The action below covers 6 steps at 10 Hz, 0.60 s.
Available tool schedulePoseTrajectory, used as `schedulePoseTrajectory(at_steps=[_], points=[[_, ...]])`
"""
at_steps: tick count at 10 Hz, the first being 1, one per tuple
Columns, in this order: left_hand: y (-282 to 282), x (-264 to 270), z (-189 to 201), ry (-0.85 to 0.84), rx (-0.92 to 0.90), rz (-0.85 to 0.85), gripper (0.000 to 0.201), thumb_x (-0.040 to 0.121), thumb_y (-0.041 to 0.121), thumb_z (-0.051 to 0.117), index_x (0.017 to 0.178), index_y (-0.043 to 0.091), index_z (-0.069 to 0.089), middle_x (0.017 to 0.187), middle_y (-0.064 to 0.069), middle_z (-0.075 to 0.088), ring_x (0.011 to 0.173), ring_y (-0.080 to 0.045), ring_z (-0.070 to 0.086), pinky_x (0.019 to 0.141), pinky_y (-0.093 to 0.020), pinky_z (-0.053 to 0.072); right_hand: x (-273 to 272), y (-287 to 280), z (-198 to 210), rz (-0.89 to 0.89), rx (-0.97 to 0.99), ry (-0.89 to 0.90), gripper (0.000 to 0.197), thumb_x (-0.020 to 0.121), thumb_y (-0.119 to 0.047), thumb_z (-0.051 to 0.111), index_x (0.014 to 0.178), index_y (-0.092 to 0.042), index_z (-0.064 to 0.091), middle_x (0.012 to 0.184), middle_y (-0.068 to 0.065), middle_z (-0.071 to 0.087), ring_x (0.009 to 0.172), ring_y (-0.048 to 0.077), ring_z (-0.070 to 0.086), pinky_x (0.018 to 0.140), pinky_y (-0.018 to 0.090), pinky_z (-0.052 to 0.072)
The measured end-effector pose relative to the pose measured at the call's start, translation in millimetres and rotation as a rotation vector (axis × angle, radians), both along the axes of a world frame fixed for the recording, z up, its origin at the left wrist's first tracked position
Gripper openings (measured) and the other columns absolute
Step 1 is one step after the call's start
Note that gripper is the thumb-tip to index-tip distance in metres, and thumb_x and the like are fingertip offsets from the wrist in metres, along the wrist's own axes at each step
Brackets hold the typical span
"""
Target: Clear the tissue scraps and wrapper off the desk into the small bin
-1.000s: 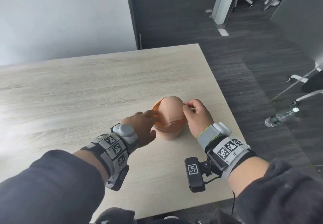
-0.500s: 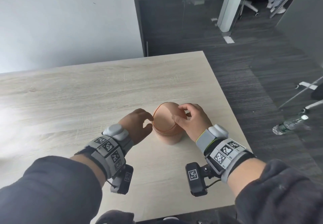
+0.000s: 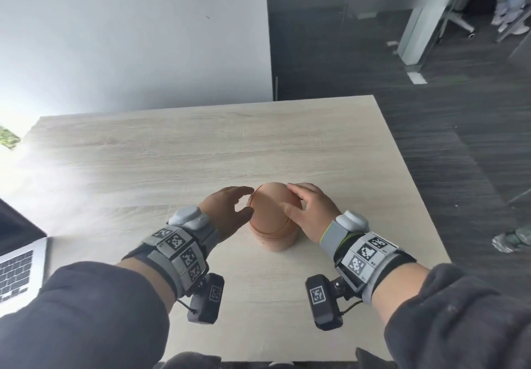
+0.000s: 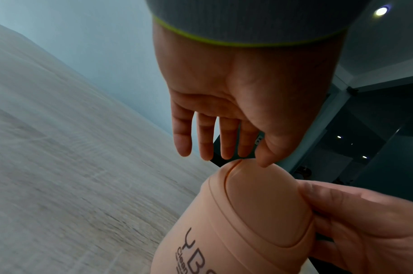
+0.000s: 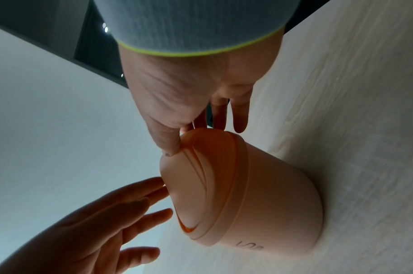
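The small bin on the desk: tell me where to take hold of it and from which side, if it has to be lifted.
Grip the small bin round its smooth lower body, below the lid seam, coming in from the sides. It stands upright on the desk, and its domed lid is rounded and looks slippery, probably a moving flap, so the top offers poor purchase. The left hand and right hand already flank it.

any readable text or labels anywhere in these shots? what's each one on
"YB" with "Clean" beneath it: dark print on the small bin, cut off at the frame edge.
"LS": partial print low on the bin wall in the right wrist view, rest unreadable.
Wrist band markers: black-and-white square codes; tiny print beside them too small to read.
Laptop key legends: too small.
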<state>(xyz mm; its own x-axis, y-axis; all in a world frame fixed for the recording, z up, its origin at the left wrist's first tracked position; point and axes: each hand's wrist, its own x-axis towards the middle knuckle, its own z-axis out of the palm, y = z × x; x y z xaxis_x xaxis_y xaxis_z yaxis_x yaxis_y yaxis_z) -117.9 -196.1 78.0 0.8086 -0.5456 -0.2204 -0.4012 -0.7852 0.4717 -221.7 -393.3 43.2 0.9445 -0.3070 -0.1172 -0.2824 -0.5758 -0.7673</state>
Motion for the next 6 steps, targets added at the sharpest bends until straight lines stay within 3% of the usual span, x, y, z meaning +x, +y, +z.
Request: schedulePoseTrajectory(at_steps=[1,2,4,5,6], points=[[14,-1,-1,0.028,0.021,-0.011,0.051,0.089,0.037,0.061,0.139,0.041,0.050,0.135,0.008,0.061,0.118,-0.012,0.060,0.089,-0.029,0.047,10,18,-1,0.053,-0.048,0.010,0.056,0.096,-0.038,0.055,0.147,-0.020,0.040,0.153,-0.005,0.038,0.139,0.011,0.037,0.109,0.017,0.024],[31,0,-5,0.049,0.008,-0.002,0.053,0.090,0.036,0.060,0.142,0.040,0.048,0.139,0.008,0.059,0.120,-0.012,0.059,0.092,-0.030,0.047,17,32,-1,0.070,-0.066,0.042,0.055,0.098,-0.037,0.050,0.149,-0.021,0.037,0.156,-0.005,0.034,0.142,0.011,0.033,0.116,0.023,0.024],[70,5,6,0.066,-0.028,-0.033,0.048,0.093,0.037,0.060,0.140,0.036,0.051,0.141,0.009,0.057,0.121,-0.010,0.058,0.096,-0.030,0.047,21,53,8,0.052,-0.104,0.132,0.055,0.096,-0.040,0.050,0.147,-0.024,0.039,0.154,-0.004,0.037,0.140,0.014,0.038,0.115,0.028,0.029],[91,13,21,0.058,-0.097,-0.012,0.040,0.092,0.037,0.059,0.133,0.037,0.058,0.135,0.011,0.061,0.116,-0.007,0.060,0.094,-0.030,0.049,25,60,22,-0.005,-0.116,0.151,0.052,0.095,-0.043,0.052,0.143,-0.024,0.046,0.149,-0.002,0.044,0.134,0.017,0.045,0.108,0.025,0.033],[105,23,38,0.093,-0.214,0.072,0.029,0.091,0.037,0.061,0.119,0.040,0.066,0.122,0.015,0.068,0.108,-0.006,0.064,0.094,-0.030,0.051,25,63,38,-0.091,-0.123,0.104,0.048,0.094,-0.045,0.053,0.138,-0.025,0.050,0.147,-0.001,0.046,0.131,0.019,0.048,0.107,0.030,0.037]])
